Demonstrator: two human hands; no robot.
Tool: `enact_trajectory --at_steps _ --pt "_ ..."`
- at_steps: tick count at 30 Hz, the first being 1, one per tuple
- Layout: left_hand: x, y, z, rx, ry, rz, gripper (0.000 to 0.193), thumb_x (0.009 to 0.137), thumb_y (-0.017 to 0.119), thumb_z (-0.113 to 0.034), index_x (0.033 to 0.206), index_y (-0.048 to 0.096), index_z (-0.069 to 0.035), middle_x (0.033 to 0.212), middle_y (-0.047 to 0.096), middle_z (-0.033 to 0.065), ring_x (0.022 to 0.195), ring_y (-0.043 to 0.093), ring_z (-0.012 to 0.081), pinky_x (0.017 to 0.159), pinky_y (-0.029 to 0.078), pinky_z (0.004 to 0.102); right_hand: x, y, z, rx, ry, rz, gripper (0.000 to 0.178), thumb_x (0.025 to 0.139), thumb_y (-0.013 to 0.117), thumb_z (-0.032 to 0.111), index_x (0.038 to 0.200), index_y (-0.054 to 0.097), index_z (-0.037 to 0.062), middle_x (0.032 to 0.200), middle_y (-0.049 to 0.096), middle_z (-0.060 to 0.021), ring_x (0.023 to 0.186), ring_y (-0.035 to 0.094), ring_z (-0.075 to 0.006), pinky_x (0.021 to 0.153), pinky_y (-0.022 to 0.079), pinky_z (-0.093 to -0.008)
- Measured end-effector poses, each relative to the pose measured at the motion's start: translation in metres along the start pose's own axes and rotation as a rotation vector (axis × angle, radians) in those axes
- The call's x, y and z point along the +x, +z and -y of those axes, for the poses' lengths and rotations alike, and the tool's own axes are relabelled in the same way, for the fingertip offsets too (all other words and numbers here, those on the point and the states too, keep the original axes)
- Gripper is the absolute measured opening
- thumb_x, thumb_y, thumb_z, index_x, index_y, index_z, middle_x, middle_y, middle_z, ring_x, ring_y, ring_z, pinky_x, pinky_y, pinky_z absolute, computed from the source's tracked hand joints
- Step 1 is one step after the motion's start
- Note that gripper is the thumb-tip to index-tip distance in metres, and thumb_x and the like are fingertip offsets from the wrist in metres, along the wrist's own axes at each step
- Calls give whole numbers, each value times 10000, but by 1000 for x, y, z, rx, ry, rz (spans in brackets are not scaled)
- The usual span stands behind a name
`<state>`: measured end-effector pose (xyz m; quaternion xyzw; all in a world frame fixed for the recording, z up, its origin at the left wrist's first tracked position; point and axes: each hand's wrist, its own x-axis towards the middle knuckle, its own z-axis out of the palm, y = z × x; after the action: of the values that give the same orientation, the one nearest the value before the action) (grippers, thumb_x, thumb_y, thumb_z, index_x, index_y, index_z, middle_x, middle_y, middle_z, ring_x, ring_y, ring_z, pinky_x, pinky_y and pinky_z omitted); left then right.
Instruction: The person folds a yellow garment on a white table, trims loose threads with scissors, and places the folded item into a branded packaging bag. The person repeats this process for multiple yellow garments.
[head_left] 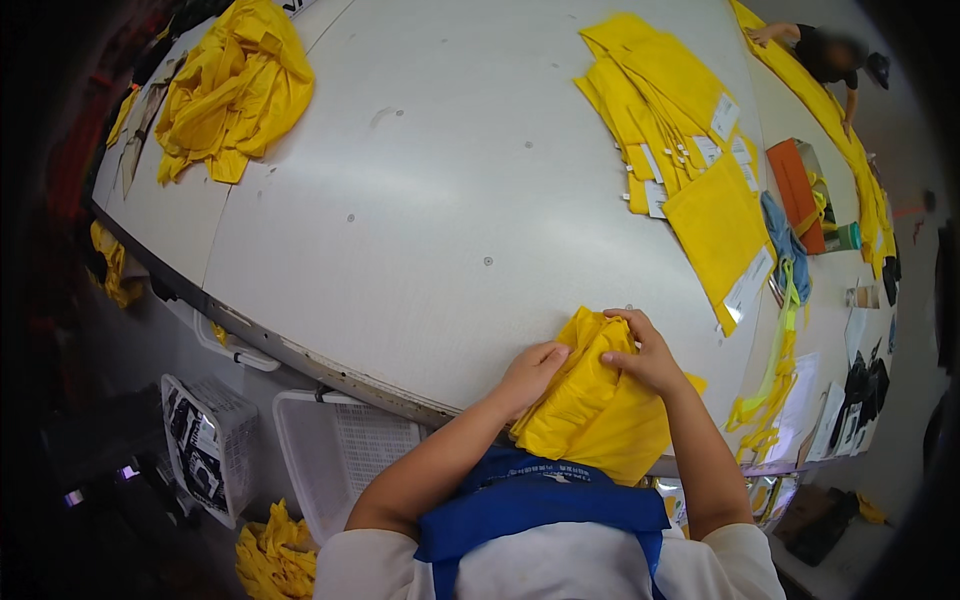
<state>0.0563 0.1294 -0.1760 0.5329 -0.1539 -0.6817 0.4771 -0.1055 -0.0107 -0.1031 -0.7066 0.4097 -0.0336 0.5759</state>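
Note:
A bundle of yellow fabric lies gathered over the table's near edge, against my blue apron. My left hand grips its left side, with the thumb on top and the fingers partly hidden in the folds. On the upper right of the bundle, my right hand is closed on the cloth, thumb and fingers pinching its edge. Farther right on the table is a fanned stack of flat yellow pieces with white labels. The nearest labelled yellow piece lies just beyond my right hand.
A crumpled yellow heap sits at the far left of the white table. White plastic baskets stand below the near edge, beside yellow cloth. An orange box is at right. Another person handles yellow fabric at far right.

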Motion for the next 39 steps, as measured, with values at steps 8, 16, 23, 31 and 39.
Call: enact_trajectory --at_steps 8,16,23,31,39 --pt "8 5 -8 573 187 -187 158 837 604 -133 951 609 -24 912 600 122 807 589 219 740 470 307 0 -7 17 14 106 33 569 674 777 152 1189 543 92 1063 532 -53 1001 523 -196 872 430 -293" --pt "-13 17 -24 606 406 -167 78 801 605 -86 871 600 -52 820 595 128 791 586 289 712 472 342 -20 -9 27 -316 -1 -50 530 679 779 198 1156 572 93 1040 559 -99 939 552 -266 818 458 -334" --pt "-8 14 -19 116 122 326 77 842 557 -67 919 558 -64 939 579 101 833 595 187 723 469 295 -20 -31 24 -133 94 170 616 634 827 231 1168 574 56 1101 534 -116 1046 511 -254 913 406 -313" --pt "-15 18 -34 732 371 -70 136 821 609 -131 923 614 -40 876 599 124 751 586 210 696 462 285 -32 -28 9 123 66 185 533 627 835 173 1079 584 44 1116 508 -88 1110 466 -211 973 341 -294" --pt "5 29 -52 625 382 148 128 798 594 -97 891 634 -20 732 636 127 658 604 208 611 454 303 -35 -24 19 99 -154 237 491 683 800 137 1102 552 76 1157 517 -72 1094 485 -195 968 354 -300"
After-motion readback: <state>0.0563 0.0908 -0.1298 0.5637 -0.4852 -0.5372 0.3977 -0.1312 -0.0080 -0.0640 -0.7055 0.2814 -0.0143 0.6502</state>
